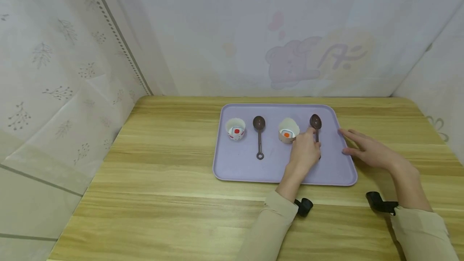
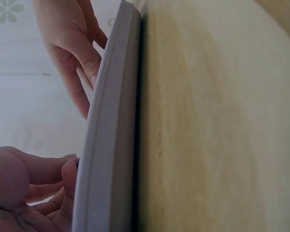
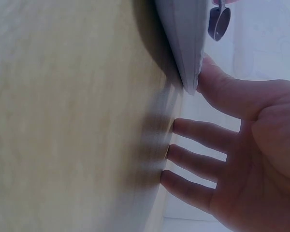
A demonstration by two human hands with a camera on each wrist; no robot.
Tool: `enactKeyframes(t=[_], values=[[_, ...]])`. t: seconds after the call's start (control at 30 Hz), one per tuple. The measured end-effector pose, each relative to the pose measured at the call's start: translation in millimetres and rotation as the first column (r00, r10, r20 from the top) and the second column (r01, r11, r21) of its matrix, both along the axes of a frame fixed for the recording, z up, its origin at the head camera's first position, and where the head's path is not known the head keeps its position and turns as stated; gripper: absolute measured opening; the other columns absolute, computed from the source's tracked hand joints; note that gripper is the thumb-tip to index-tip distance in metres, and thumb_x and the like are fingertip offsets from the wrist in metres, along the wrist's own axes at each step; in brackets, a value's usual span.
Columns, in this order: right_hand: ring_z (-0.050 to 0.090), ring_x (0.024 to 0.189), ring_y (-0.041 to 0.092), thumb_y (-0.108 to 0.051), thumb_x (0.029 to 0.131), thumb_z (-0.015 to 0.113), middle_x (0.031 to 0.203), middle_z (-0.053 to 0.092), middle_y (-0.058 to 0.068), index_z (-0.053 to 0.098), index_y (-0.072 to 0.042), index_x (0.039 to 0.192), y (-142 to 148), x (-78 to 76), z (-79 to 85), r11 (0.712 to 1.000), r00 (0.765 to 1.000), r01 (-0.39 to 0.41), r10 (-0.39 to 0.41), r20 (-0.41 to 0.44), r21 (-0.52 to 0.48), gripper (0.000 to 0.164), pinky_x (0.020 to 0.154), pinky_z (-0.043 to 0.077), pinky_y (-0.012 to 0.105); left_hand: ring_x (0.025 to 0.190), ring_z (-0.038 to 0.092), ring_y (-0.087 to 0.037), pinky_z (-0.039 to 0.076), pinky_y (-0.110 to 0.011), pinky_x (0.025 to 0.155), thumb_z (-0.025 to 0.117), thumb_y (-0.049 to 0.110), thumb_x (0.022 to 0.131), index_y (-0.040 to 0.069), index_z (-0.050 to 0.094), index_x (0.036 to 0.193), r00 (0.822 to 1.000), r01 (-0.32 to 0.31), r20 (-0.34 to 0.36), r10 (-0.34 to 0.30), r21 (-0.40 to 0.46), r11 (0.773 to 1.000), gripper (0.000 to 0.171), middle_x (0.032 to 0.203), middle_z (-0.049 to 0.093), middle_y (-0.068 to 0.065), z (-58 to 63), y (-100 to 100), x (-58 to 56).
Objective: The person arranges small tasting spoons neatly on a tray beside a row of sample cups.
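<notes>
On the lilac tray (image 1: 268, 172), my left hand (image 1: 304, 150) bends over a brown long-handled measuring spoon (image 1: 315, 121) at the right, its thumb and fingers pinching the handle. Part of that handle is hidden by the fingers. Just left of this hand stands a pale paper baking cup (image 1: 288, 126) with an orange-marked white square inside. My right hand (image 1: 373, 148) has its fingers spread, thumb and fingertips at the tray's right edge. In the right wrist view, the thumb (image 3: 227, 92) touches the tray's rim near the corner, and the spoon's bowl (image 3: 220, 22) shows beyond it.
A second brown measuring spoon (image 1: 259, 124) lies left of the middle of the tray. Farther left is another paper baking cup (image 1: 235, 129) with a red-marked white square. The wooden table (image 1: 163, 196) surrounds the tray, and a printed curtain (image 1: 217, 51) hangs behind.
</notes>
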State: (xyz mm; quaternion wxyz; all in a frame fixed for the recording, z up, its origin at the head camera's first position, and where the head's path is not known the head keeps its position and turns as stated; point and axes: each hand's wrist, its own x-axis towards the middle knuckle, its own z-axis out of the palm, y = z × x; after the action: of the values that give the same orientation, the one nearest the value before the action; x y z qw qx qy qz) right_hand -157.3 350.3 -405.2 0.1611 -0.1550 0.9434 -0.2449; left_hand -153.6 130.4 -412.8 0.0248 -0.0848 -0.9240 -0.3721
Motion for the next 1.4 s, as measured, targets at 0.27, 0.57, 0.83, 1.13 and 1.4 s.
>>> enactKeyframes(t=[0.27, 0.57, 0.83, 1.13, 1.4], values=[[0.017, 0.138, 0.065, -0.030, 0.103, 0.059, 0.153, 0.015, 0.044, 0.025, 0.001, 0.157, -1.6, 0.1, 2.2, 1.000, 1.000, -0.003, 0.003, 0.003, -0.004, 0.071, 0.105, 0.020, 0.076, 0.086, 0.073, -0.020, 0.056, -0.028, 0.070, 0.077, 0.018, 0.090, 0.015, 0.068, 0.120, 1.000, -0.007, 0.003, 0.008, -0.070, 0.998, 0.032, 0.100, 0.075, -0.006, -0.2, 2.4, -1.5], [0.019, 0.137, 0.065, -0.029, 0.104, 0.059, 0.153, 0.016, 0.045, 0.025, 0.001, 0.157, -2.1, 0.3, 3.5, 1.000, 1.000, -0.009, 0.009, -0.007, 0.003, 0.070, 0.105, 0.021, 0.076, 0.084, 0.073, -0.021, 0.056, -0.028, 0.067, 0.077, 0.018, 0.089, 0.012, 0.068, 0.114, 1.000, -0.019, 0.007, 0.020, -0.125, 0.992, 0.027, 0.098, 0.074, -0.008, 1.6, 3.8, -2.3], [0.019, 0.137, 0.065, -0.028, 0.104, 0.059, 0.152, 0.017, 0.045, 0.025, 0.002, 0.157, -2.1, 0.5, 3.9, 1.000, 1.000, -0.009, 0.009, -0.008, 0.014, 0.070, 0.105, 0.022, 0.075, 0.083, 0.073, -0.021, 0.056, -0.028, 0.067, 0.077, 0.017, 0.089, 0.013, 0.068, 0.116, 0.999, -0.021, 0.039, 0.028, -0.154, 0.988, 0.029, 0.098, 0.075, -0.009, 2.1, 6.4, -2.8], [0.018, 0.138, 0.064, -0.030, 0.103, 0.059, 0.154, 0.015, 0.044, 0.025, 0.001, 0.157, -0.9, 0.8, 2.4, 1.000, 1.000, 0.001, -0.001, -0.003, 0.000, 0.071, 0.105, 0.020, 0.076, 0.083, 0.073, -0.023, 0.056, -0.030, 0.065, 0.073, 0.014, 0.090, 0.011, 0.068, 0.120, 0.998, -0.027, 0.054, 0.036, -0.153, 0.988, 0.031, 0.098, 0.074, -0.011, 5.4, 8.8, -2.0], [0.018, 0.138, 0.064, -0.030, 0.104, 0.059, 0.153, 0.015, 0.044, 0.026, 0.002, 0.157, -2.4, 2.0, 2.6, 1.000, 1.000, 0.007, -0.007, 0.006, -0.001, 0.070, 0.106, 0.020, 0.075, 0.085, 0.073, -0.023, 0.056, -0.031, 0.067, 0.074, 0.016, 0.090, 0.008, 0.068, 0.114, 0.995, -0.034, 0.089, 0.046, -0.130, 0.991, 0.026, 0.099, 0.073, -0.013, 4.2, 9.6, -2.0]])
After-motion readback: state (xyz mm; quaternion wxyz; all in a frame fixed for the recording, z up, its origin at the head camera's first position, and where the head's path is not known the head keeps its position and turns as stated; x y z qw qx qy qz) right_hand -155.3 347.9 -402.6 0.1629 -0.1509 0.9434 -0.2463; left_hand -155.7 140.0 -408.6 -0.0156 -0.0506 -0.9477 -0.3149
